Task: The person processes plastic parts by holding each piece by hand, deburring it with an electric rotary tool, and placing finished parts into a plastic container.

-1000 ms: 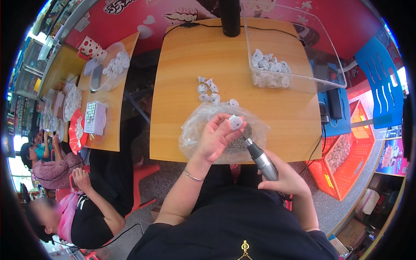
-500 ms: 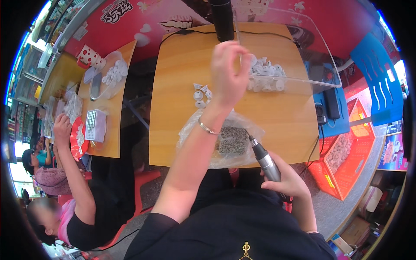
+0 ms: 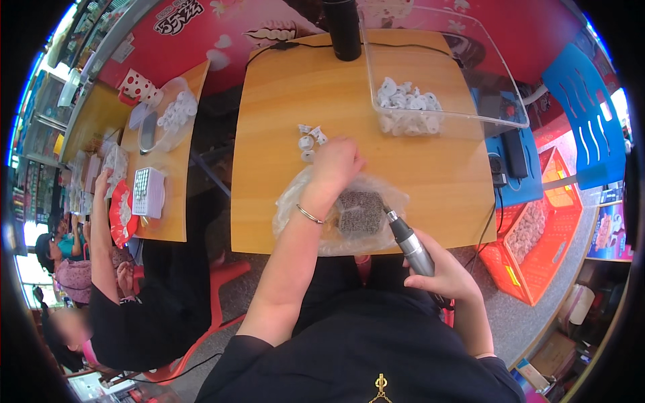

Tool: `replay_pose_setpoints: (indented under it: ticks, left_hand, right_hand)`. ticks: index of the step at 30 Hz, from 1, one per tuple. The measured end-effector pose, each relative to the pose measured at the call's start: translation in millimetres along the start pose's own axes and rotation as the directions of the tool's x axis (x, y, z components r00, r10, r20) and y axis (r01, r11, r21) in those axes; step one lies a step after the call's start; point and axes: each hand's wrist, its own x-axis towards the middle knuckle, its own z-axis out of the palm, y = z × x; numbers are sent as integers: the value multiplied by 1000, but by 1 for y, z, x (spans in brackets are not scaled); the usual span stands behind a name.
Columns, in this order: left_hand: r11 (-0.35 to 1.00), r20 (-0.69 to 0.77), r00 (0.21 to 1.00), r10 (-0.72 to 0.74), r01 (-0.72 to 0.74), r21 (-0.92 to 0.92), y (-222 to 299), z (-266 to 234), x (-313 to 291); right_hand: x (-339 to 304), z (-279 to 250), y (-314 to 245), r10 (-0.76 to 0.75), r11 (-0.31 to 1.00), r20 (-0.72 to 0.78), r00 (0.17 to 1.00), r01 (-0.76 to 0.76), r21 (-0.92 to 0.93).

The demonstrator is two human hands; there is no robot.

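My right hand (image 3: 449, 272) is wrapped round a silver and black electric screwdriver (image 3: 415, 250), its bit pointing up and left to the edge of a clear plastic bag (image 3: 289, 218). Small grey metal pieces, apparently screws (image 3: 363, 213), lie heaped on the opened bag at the table's near edge. Over the bag's far side my left hand (image 3: 338, 161) is closed, knuckles up; its fingertips and anything in them are hidden. Just left of it sit several small white plastic parts (image 3: 306, 142). More white parts (image 3: 408, 107) are piled in a clear plastic box (image 3: 457, 121) at the far right.
The wooden table (image 3: 269, 121) carries a black cylinder (image 3: 344, 33) and a cable at its back. To the right stand a blue chair (image 3: 588, 121) and an orange crate (image 3: 531, 269). At left, a co-worker (image 3: 134, 322) sits by another table with white parts and a polka-dot cup (image 3: 140, 87).
My left hand has come down and nearer, from beside the clear box to the bag's far side. My right hand and the screwdriver stay nearly still. The co-worker's arm has shifted.
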Motion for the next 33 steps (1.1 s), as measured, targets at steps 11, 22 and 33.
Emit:
replay_pose_setpoints:
  ticks: [11, 22, 33]
  left_hand:
    - [894, -267, 960, 86, -193, -405, 18, -5, -84]
    - [964, -294, 934, 201, -243, -112, 19, 15, -101]
    - [918, -274, 954, 122, -213, -335, 16, 12, -104]
  right_hand:
    - [0, -1, 2, 4, 1000, -39, 999, -4, -11]
    - [0, 2, 2, 7, 1000, -31, 999, -8, -4]
    - [2, 5, 3, 5, 999, -5, 1000, -5, -40]
